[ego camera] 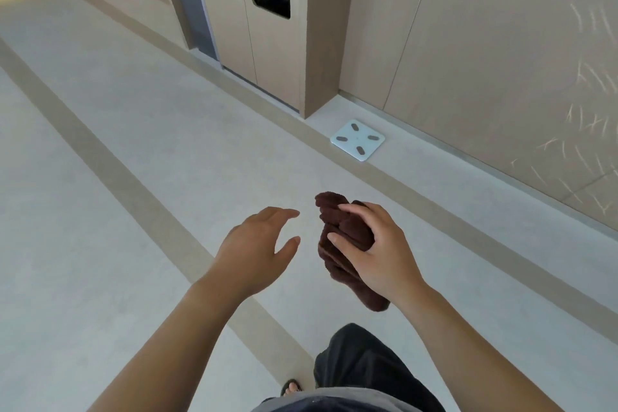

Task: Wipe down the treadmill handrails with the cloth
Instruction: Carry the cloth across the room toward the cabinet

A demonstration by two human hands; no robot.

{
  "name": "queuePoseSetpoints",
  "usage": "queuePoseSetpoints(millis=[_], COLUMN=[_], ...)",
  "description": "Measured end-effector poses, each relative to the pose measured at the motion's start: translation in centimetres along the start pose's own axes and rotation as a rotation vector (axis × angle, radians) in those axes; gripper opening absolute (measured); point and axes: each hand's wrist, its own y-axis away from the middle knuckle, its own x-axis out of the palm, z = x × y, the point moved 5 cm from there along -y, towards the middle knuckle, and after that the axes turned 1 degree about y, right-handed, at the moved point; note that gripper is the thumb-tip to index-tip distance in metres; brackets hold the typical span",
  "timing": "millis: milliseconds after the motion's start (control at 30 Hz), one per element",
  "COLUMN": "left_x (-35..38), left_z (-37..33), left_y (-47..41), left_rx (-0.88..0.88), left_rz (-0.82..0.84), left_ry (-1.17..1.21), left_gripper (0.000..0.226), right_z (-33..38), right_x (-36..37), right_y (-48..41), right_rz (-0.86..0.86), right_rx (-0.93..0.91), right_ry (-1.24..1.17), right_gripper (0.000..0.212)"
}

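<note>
the left hand [259, 249] hangs bare, fingers spread and slightly curled, thumb apart, touching nothing. just beside its fingertips, the right hand [378, 251] clamps its fingers around a bunched dark brown terry cloth [341, 234], whose ends stick out above and below the grip.

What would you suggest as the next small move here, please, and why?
Probably bring the open left hand across to the dark brown cloth to help fold it into a neat pad. The right hand holds it bunched, with one end hanging loose, and no treadmill handrail is in view yet, so wiping cannot begin.
</note>
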Motion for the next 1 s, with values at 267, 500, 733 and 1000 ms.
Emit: queuePoseSetpoints(millis=[267,500,733,1000], left_x=[-3.4,-10.3,-15.3,-25.1], left_z=[2.7,5.7,14.3,23.2], left_y=[-24.0,-41.8,-56.7,-76.3], left_rx=[0.044,-0.058,-0.15,-0.147], left_rz=[0.06,0.015,-0.034,-0.081], left_ry=[-0.075,-0.055,-0.022,-0.044], left_gripper=[0.045,0.045,0.045,0.043], right_z=[-5.9,-6.0,-5.4,-4.2], right_x=[-1.8,-2.9,1.9,6.9], right_y=[-22.5,-43.8,-62.3,-83.6], right_rz=[-0.078,-0.032,0.092,0.095], right_rx=[0.017,-0.046,-0.106,-0.084], right_ry=[-0.005,-0.051,-0.06,-0.056], right_gripper=[0.042,0.041,0.04,0.041])
